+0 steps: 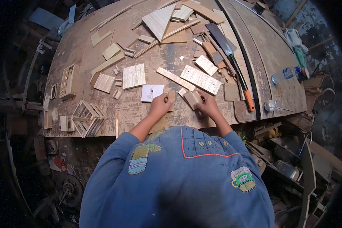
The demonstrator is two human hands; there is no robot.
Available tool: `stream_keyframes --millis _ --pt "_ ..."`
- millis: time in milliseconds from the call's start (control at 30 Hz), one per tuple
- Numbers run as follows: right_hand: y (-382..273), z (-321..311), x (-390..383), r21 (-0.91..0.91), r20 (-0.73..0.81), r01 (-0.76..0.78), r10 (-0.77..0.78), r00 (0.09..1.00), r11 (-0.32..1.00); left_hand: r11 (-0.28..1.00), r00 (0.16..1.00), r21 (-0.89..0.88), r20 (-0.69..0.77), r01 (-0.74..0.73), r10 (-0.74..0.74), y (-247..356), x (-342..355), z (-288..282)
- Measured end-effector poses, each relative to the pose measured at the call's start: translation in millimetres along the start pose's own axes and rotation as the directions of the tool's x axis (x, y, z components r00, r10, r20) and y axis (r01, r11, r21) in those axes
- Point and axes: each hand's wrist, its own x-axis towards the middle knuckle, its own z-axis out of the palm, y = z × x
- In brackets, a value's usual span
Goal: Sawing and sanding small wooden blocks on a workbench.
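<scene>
Close to the table's front edge, my left hand has its fingers closed around the side of a small upright wooden piece. My right hand grips a small brown wooden block, tilted above the table; part of it is hidden by the fingers. A white square with a dark hole in its middle lies just beyond my left hand. Past my right hand are a narrow wooden strip and a pale board with small holes.
A large blade with a black and orange handle lies on the right. Small wooden frames and a little wooden cabinet stand at left. Scrap boards cover the far side. A plastic bottle lies far right.
</scene>
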Motion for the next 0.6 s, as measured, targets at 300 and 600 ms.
stream_keyframes --millis 300,600 --pt "10 -24 -6 -0.047 -0.151 -0.236 0.227 0.962 0.971 1.0 0.998 -0.023 0.065 0.0 0.001 -12 -12 7" --pt "-26 6 -13 -0.664 -0.24 -0.117 -0.063 0.969 0.738 0.998 0.999 -0.038 0.028 0.04 -0.039 -16 -17 13"
